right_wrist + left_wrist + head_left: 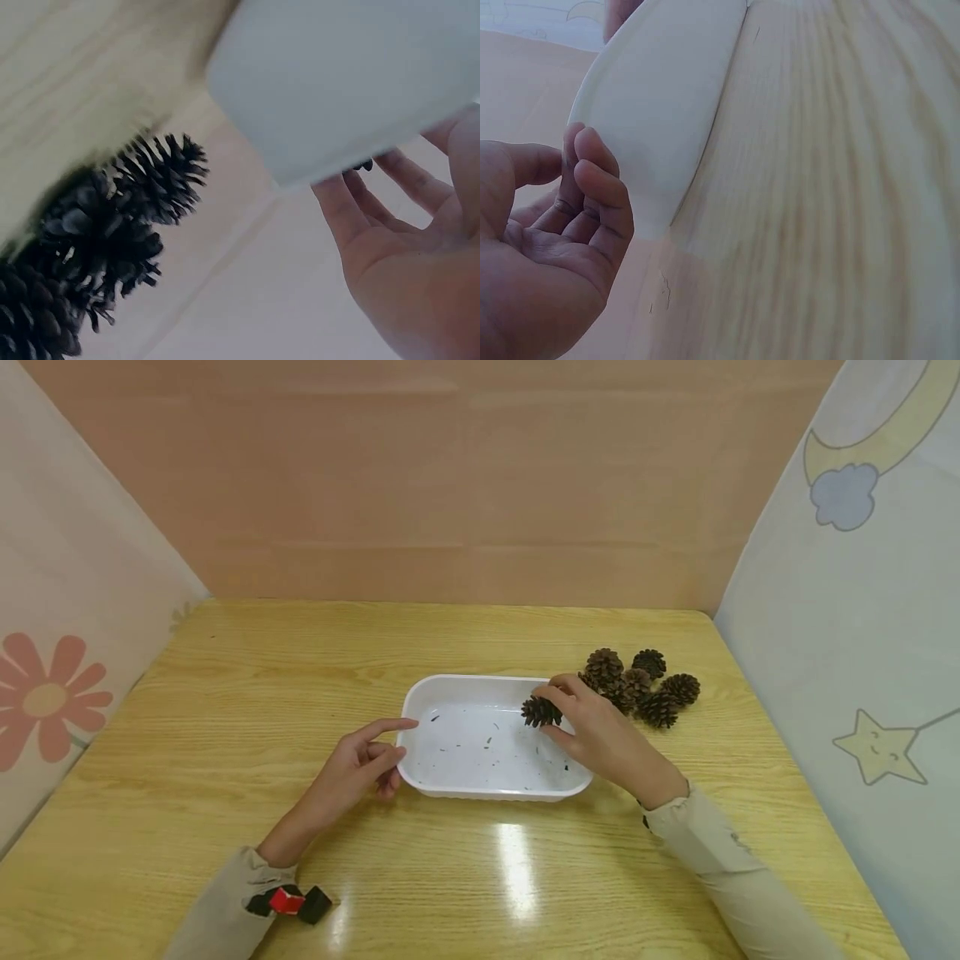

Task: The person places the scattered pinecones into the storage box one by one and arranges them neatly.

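A white rectangular tray sits on the table with small dark and green bits scattered over its bottom. At its left end my left hand holds the rim between thumb and fingers, the index finger reaching over the edge. In the left wrist view, fingertips lie against the tray's outer wall. My right hand pinches a dark pine cone between thumb and fingers over the tray's right part. The tray wall hides most of that cone in the right wrist view.
Several brown pine cones lie in a group beyond the tray's right end, close to my right hand. Light wood-grain table surrounds the tray. An orange-brown backdrop rises behind, with printed white panels at both sides.
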`<state>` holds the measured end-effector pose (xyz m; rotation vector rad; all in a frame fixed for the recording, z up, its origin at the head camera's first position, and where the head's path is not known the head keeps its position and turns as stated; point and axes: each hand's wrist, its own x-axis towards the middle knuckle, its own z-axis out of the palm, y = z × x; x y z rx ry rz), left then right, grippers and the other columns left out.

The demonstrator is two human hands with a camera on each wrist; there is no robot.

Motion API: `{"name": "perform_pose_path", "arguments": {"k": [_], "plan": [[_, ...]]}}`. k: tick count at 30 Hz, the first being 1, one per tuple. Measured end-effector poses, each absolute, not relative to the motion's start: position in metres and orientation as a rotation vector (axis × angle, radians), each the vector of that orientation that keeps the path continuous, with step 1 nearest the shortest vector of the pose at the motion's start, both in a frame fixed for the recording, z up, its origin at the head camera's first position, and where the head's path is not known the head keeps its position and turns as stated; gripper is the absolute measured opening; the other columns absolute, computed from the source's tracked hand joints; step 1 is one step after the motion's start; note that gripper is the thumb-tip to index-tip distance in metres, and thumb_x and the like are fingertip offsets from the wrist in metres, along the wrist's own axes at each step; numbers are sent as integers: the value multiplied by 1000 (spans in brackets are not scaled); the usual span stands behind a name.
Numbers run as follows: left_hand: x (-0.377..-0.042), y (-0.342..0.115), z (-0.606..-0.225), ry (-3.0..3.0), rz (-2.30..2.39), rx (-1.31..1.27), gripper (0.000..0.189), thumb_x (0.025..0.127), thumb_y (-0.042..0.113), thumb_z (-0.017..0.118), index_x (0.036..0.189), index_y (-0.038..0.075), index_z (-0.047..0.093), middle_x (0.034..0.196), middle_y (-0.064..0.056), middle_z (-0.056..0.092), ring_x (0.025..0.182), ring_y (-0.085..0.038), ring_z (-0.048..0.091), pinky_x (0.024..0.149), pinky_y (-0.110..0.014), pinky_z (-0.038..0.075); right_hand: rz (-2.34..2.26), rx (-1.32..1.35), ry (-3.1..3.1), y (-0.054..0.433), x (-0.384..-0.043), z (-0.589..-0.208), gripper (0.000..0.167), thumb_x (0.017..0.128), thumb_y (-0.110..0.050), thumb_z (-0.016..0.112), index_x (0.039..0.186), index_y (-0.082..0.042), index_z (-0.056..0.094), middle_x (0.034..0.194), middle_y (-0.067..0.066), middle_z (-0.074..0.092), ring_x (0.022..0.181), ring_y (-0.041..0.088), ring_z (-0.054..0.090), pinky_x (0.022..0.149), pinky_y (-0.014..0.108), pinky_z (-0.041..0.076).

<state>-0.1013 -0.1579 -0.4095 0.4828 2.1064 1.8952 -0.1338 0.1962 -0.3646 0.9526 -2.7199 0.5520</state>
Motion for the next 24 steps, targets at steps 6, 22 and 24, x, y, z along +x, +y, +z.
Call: {"name": "perform_pose_path", "arguments": {"k": [6,22,24], "plan": [[-101,-158,-411,2113,1896,507,41,104,13,54,143,2,48,68,-14,62,55,-15,60,50,-29,52,553,942,-2747,197,-135,-371,49,86,-12,79,131,-8,59,128,10,56,84,23,66,68,34,56],[-103,-158,-411,2117,1901,511,41,103,12,56,142,1,49,68,-14,62,56,-16,59,50,-28,51,397,945,-2822,194,-135,-376,44,89,-2,72,131,-1,60,137,20,53,123,32,53,90,43,53],[-103,-158,-411,2115,1905,500,41,103,12,56,142,1,49,67,-13,62,56,-16,59,50,-28,51,381,950,-2817,193,-135,-377,44,89,-1,72,131,0,60,138,21,53,123,32,52,92,44,52]]}}
